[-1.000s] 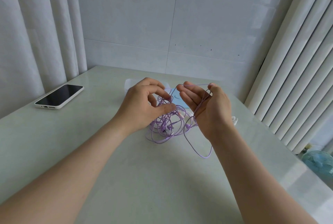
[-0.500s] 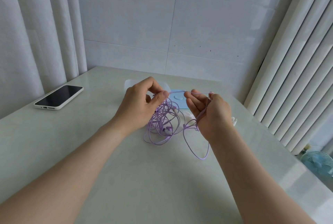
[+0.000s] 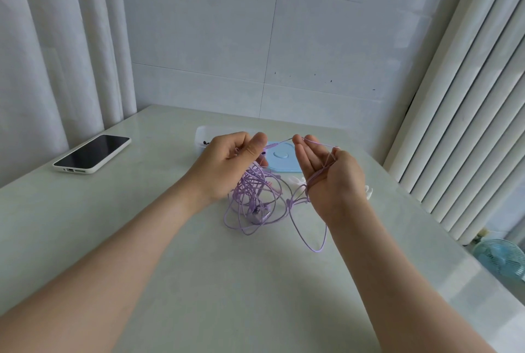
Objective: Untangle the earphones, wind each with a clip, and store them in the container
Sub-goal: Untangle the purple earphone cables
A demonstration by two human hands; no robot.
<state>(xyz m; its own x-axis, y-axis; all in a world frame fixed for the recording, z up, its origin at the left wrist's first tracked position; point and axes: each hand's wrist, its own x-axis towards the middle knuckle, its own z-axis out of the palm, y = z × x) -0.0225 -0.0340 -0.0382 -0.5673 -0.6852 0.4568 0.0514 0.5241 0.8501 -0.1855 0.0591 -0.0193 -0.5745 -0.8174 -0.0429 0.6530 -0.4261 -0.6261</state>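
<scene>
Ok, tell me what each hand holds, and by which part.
Both hold the purple earphone cable. The left hand pinches one strand between thumb and fingers; the right hand carries loops draped across its open palm.

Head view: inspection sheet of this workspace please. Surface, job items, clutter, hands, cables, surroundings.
Surface: pale glossy table.
Job's things: purple earphones tangled in a heap; clear container behind the left hand; white clips beside a light blue flat piece.
Clutter: phone, screen up, far left.
Hands: left hand pinches the cord; right hand open, cord looped over its fingers and thumb.
Cables: one strand taut between the hands; a loop lies on the table.
Surroundings: tiled wall, curtains, fan low at right.
</scene>
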